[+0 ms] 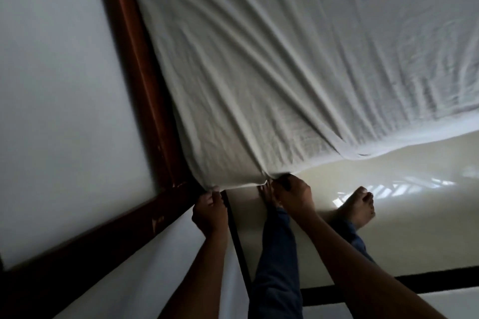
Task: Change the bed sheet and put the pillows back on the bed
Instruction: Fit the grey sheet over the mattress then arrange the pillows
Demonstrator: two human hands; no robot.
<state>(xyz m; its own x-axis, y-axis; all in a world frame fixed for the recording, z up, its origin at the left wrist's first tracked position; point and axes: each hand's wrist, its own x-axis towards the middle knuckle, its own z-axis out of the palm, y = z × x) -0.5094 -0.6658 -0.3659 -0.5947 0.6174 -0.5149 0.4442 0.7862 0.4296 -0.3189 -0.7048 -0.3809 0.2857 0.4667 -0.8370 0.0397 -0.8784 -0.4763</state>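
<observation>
- The white bed sheet (272, 59) is spread over the bed, with long creases fanning out from the near corner. Its loose edge hangs along the side above the pale floor (388, 176).
- That corner lies beside the reddish-brown wooden bed frame (137, 59), and both hands meet there.
- The left hand (208, 211) has its fingers curled on the hem where the cloth drops past the frame's corner.
- The right hand (293, 195) is closed around a bunched bit of the edge just beside it. The back of the hand hides exactly how the fingers lie.
- The sheet looks thin, light and very soft. It will likely stretch into ridges toward whatever point is pulled, and go slack once released.
- The hem near the corner looks the best place to hold it, gathered in a fistful, since a light pinch may slip on smooth fabric.
- Pulling hard from one point could drag the far side off, so an even pull from both hands seems wiser.
- No pillows are in view, so that part of the task seems not yet done.
- No brand, label or writing can be read on the sheet or frame.
</observation>
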